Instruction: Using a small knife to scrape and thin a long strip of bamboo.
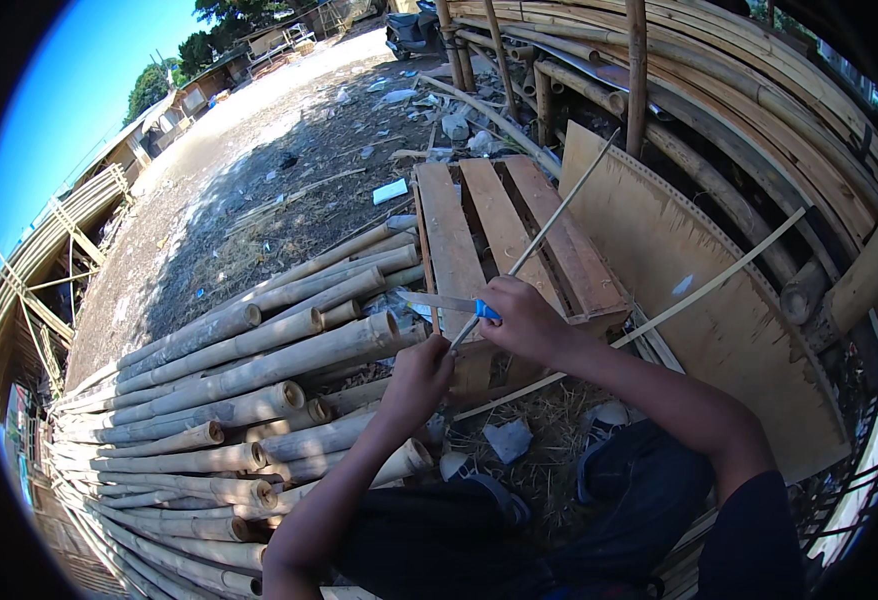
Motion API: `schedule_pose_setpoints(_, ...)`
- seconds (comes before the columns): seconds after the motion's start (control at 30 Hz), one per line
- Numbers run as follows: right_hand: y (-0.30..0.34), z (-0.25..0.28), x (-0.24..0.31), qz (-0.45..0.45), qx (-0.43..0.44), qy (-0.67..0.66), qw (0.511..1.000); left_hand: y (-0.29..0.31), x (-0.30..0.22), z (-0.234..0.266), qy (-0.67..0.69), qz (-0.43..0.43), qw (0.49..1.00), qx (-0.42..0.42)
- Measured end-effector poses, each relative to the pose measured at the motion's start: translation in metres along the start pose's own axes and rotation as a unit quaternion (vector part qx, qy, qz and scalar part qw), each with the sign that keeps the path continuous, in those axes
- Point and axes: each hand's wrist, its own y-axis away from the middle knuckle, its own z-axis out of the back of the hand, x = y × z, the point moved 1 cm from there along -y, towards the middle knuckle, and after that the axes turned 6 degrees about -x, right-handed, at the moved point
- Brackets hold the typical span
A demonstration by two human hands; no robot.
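My right hand [521,322] is closed round the blue handle of a knife [439,301], whose blade points left. A long thin bamboo strip [566,203] slants from my hands up to the far right, and the knife lies across it. Gripping the strip's near end is my left hand [421,378], a little left of and below the right one. Whether the blade's edge bites into the strip is too small to tell. Just beyond my hands stands a slatted wooden crate [504,215].
Cut bamboo poles [249,405] lie stacked on the left, ends toward me. A plywood sheet [699,300] leans at the right, with another thin strip [719,275] across it. Long poles [759,70] rest on a rack behind. A stone [508,441] lies by my feet.
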Motion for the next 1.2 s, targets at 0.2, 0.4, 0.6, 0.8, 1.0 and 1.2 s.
schedule_pose_setpoints(0.2,0.004,-0.007,-0.004,0.014,0.000,0.006,1.000,0.000,-0.007,-0.002,0.005,0.006,1.000,0.019)
schedule_pose_setpoints(0.4,-0.006,0.000,-0.001,0.006,-0.027,-0.013,1.000,-0.008,-0.003,0.003,-0.004,-0.009,1.000,0.004)
schedule_pose_setpoints(0.6,-0.014,0.024,-0.010,-0.056,-0.043,0.020,0.997,-0.009,-0.011,0.016,0.033,0.052,0.998,0.006)
schedule_pose_setpoints(0.8,-0.010,0.031,-0.031,-0.173,-0.054,-0.046,0.982,-0.011,0.005,0.023,0.043,0.095,0.995,-0.009)
schedule_pose_setpoints(1.0,-0.002,0.015,-0.029,-0.238,0.050,-0.121,0.962,-0.012,-0.008,0.020,0.158,0.194,0.968,0.028)
schedule_pose_setpoints(1.2,-0.003,-0.002,0.004,-0.214,0.116,-0.126,0.962,-0.011,-0.002,0.016,0.203,0.166,0.964,0.044)
